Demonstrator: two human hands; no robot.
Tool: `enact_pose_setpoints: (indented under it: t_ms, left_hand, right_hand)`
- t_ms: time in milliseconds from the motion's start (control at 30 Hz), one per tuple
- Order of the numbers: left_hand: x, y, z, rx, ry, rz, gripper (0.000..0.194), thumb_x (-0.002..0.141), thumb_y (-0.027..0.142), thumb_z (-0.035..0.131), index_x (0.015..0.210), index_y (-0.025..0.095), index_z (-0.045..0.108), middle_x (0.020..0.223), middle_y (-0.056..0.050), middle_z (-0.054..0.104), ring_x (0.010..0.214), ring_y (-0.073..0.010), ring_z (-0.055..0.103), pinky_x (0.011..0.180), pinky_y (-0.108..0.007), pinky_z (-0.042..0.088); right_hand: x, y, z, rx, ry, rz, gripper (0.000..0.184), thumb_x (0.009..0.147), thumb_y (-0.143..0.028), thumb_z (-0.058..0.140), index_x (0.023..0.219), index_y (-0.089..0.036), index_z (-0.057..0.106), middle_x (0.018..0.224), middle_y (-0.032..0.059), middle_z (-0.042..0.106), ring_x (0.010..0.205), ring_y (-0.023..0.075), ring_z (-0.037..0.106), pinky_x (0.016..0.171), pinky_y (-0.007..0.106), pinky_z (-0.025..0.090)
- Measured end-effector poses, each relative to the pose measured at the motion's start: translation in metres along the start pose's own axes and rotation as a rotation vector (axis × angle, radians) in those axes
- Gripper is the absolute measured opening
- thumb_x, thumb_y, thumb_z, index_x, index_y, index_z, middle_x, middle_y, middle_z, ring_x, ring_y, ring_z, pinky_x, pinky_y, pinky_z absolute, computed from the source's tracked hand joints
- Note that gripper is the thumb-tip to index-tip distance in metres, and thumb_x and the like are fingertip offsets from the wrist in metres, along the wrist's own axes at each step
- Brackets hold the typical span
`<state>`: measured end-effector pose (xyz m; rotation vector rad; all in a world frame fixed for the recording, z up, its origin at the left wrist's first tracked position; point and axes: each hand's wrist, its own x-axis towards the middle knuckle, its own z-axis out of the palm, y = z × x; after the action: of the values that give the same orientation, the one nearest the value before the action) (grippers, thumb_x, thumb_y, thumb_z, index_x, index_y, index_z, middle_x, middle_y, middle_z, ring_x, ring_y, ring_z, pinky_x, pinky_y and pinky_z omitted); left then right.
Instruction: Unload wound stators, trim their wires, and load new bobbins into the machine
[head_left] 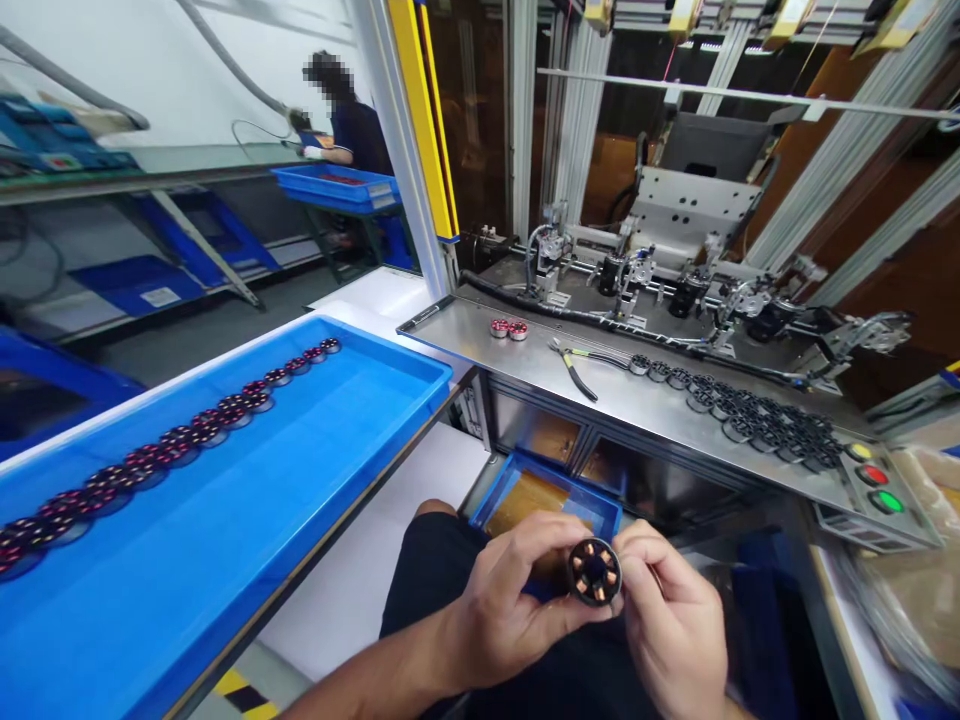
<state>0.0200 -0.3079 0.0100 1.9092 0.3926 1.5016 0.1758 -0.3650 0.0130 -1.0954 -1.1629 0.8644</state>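
Note:
A round black motor stator [595, 572] with copper windings faces up toward me above my lap. My left hand [517, 595] grips it between thumb and fingers at its left side and lower rim. At the right rim, my right hand [667, 600] is closed in a pinch, its fingertips touching or very close to the stator. What lies between those fingertips is hidden. On the metal worktop [517, 365] ahead are cutting pliers [576, 370] with yellow-green and black handles. Two red-topped stators [508, 330] stand left of the pliers, and several black stator cores [757, 410] are grouped on the right.
To my left, a large blue tray [247, 480] holds a long row of wound stators [180, 440]. Behind the worktop stands a winding machine [690, 240]. A button box [877, 480] sits at right, a blue bin [547, 495] below. A co-worker [360, 130] is at the far left.

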Motion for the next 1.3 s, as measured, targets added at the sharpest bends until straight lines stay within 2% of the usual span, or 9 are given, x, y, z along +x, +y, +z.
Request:
enact_pose_setpoints:
  t_ms: [233, 500, 733, 867, 933, 1000, 1067, 1133, 1300]
  left_hand:
    - [0.009, 0.007, -0.008, 0.184, -0.036, 0.053, 0.047, 0.078, 0.029, 0.079, 0.118, 0.014, 0.060, 0.092, -0.012, 0.073, 0.085, -0.0211, 0.073, 0.081, -0.030, 0.061]
    - [0.013, 0.008, -0.012, 0.040, -0.070, -0.005, 0.048, 0.079, 0.019, 0.077, 0.124, 0.017, 0.060, 0.096, -0.012, 0.071, 0.086, -0.0195, 0.070, 0.076, -0.027, 0.061]
    - [0.002, 0.007, -0.019, -0.264, -0.187, -0.192, 0.056, 0.074, -0.003, 0.073, 0.120, 0.028, 0.066, 0.123, -0.010, 0.064, 0.105, -0.0202, 0.068, 0.093, -0.031, 0.056]
    - [-0.002, 0.002, -0.013, -0.749, -0.085, -0.492, 0.038, 0.070, 0.025, 0.086, 0.105, 0.026, 0.072, 0.125, -0.007, 0.064, 0.114, -0.0228, 0.064, 0.102, -0.035, 0.050]
    - [-0.003, -0.001, -0.005, -0.933, -0.074, -0.726, 0.044, 0.072, 0.039, 0.084, 0.108, 0.021, 0.068, 0.112, -0.009, 0.068, 0.103, -0.0204, 0.069, 0.091, -0.030, 0.055]
    - [-0.003, -0.003, 0.002, -1.053, -0.180, -0.922, 0.044, 0.077, 0.044, 0.078, 0.106, 0.015, 0.064, 0.094, -0.010, 0.073, 0.081, -0.0177, 0.074, 0.069, -0.024, 0.059]
    - [-0.003, -0.003, 0.007, -1.100, -0.234, -0.998, 0.040, 0.080, 0.041, 0.077, 0.103, 0.012, 0.062, 0.082, -0.010, 0.074, 0.066, -0.0170, 0.074, 0.055, -0.021, 0.057]
    - [-0.002, -0.001, 0.009, -1.068, -0.181, -0.996, 0.037, 0.078, 0.035, 0.079, 0.102, 0.012, 0.061, 0.082, -0.009, 0.075, 0.066, -0.0173, 0.075, 0.055, -0.021, 0.057]
    - [0.002, 0.005, 0.007, -1.004, -0.099, -0.987, 0.038, 0.076, 0.031, 0.082, 0.102, 0.012, 0.062, 0.086, -0.009, 0.077, 0.069, -0.0163, 0.076, 0.061, -0.020, 0.058]
  right_hand:
    - [0.000, 0.009, 0.004, 0.364, -0.029, 0.297, 0.028, 0.091, -0.034, 0.065, 0.067, -0.018, 0.062, 0.067, -0.0016, 0.053, 0.059, 0.0093, 0.051, 0.057, 0.021, 0.044]
    - [0.003, 0.008, 0.007, 0.406, -0.044, 0.314, 0.028, 0.088, -0.035, 0.068, 0.067, -0.017, 0.063, 0.069, -0.0011, 0.054, 0.053, 0.0070, 0.048, 0.048, 0.018, 0.040]
    - [0.004, 0.003, -0.002, 0.110, -0.084, 0.062, 0.023, 0.096, -0.024, 0.055, 0.075, -0.019, 0.060, 0.069, -0.0022, 0.054, 0.055, 0.0079, 0.054, 0.053, 0.020, 0.044]
    - [0.012, -0.013, -0.014, -0.257, -0.146, -0.361, 0.014, 0.092, -0.009, 0.055, 0.084, -0.019, 0.063, 0.072, 0.0014, 0.060, 0.067, 0.0124, 0.060, 0.061, 0.024, 0.050]
    - [0.016, -0.020, -0.021, -0.370, -0.199, -0.511, 0.015, 0.089, -0.004, 0.056, 0.093, -0.017, 0.063, 0.077, 0.0035, 0.063, 0.070, 0.0136, 0.063, 0.063, 0.025, 0.053]
    - [0.019, -0.025, -0.026, -0.444, -0.237, -0.597, 0.020, 0.086, -0.001, 0.056, 0.099, -0.017, 0.062, 0.079, 0.0044, 0.066, 0.071, 0.0139, 0.065, 0.065, 0.025, 0.056]
    - [0.021, -0.027, -0.030, -0.477, -0.247, -0.645, 0.023, 0.085, 0.000, 0.056, 0.101, -0.017, 0.061, 0.078, 0.0041, 0.065, 0.070, 0.0144, 0.064, 0.063, 0.026, 0.057]
    - [0.021, -0.028, -0.033, -0.455, -0.263, -0.649, 0.023, 0.084, -0.002, 0.056, 0.100, -0.017, 0.061, 0.076, 0.0042, 0.063, 0.069, 0.0158, 0.063, 0.061, 0.029, 0.056]
    - [0.018, -0.020, -0.039, -0.261, -0.251, -0.481, 0.032, 0.087, -0.021, 0.063, 0.118, -0.016, 0.057, 0.086, 0.0095, 0.061, 0.080, 0.0231, 0.061, 0.065, 0.039, 0.055]
